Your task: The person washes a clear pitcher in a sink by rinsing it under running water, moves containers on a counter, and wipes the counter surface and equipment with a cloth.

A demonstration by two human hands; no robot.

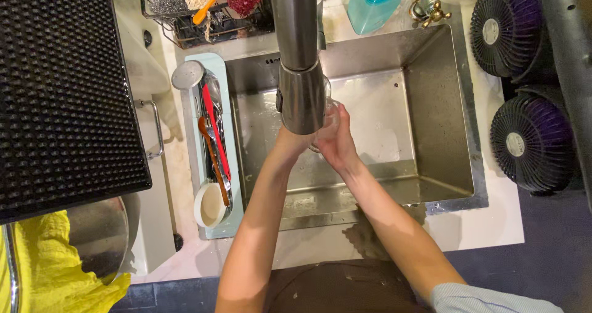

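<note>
Both hands, left (pixel 290 141) and right (pixel 338 141), grip a clear glass (pixel 328 117) under the faucet (pixel 300 72), which hides it partly; utensil tray (pixel 213 146) at nine o'clock.

Left arm: bare forearm, extended forward and angled slightly inward. Left hand (pixel 288 141): mostly hidden from the camera; grip cannot be made out. Right arm: bare forearm, sleeve pushed up near the elbow, angled inward to meet the left. Right hand (pixel 336 141): fingers curled, thumb side up, close against the left hand.
</note>
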